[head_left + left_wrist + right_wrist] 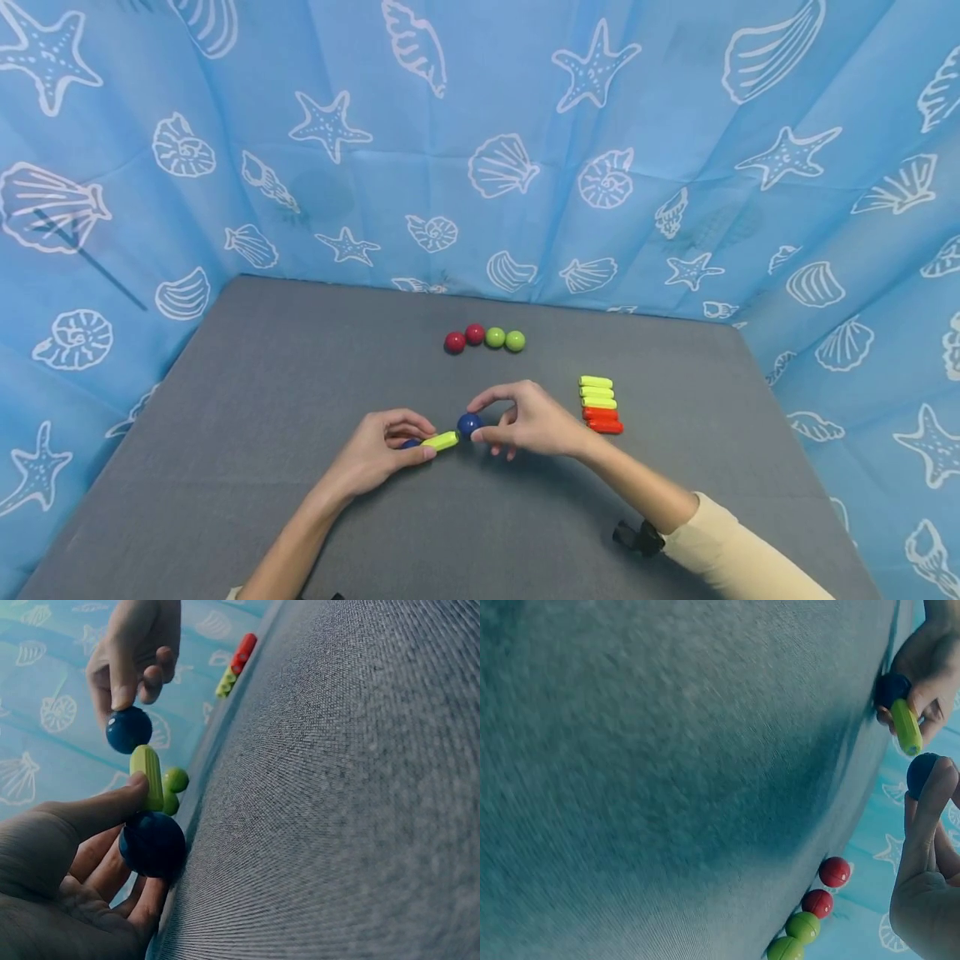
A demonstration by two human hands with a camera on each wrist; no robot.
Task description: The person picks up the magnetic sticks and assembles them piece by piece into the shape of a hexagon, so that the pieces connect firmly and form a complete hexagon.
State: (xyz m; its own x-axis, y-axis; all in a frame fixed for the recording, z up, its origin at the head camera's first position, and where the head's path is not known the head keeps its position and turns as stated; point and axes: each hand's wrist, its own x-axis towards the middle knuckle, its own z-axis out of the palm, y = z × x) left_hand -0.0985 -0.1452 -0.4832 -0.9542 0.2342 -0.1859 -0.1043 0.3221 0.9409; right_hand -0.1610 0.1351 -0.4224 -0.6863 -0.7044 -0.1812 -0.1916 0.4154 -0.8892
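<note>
My left hand (378, 452) pinches a yellow-green ribbed rod (441, 441) between thumb and fingers. A dark blue ball (153, 844) sits at the rod's near end, within the curl of the same hand. In my right hand (536, 419), thumb and fingertips grip a second blue ball (469, 426). This ball is close to the rod's free end; in the right wrist view a small gap shows between them. Both hands are just above the grey table, near its middle.
Behind the hands, two red balls (455, 342) and two green balls (515, 341) lie in a row on the grey table (337, 333). To the right, several yellow rods (596, 392) and red-orange rods (602, 414) lie side by side. A blue shell-print curtain (450, 167) surrounds the table.
</note>
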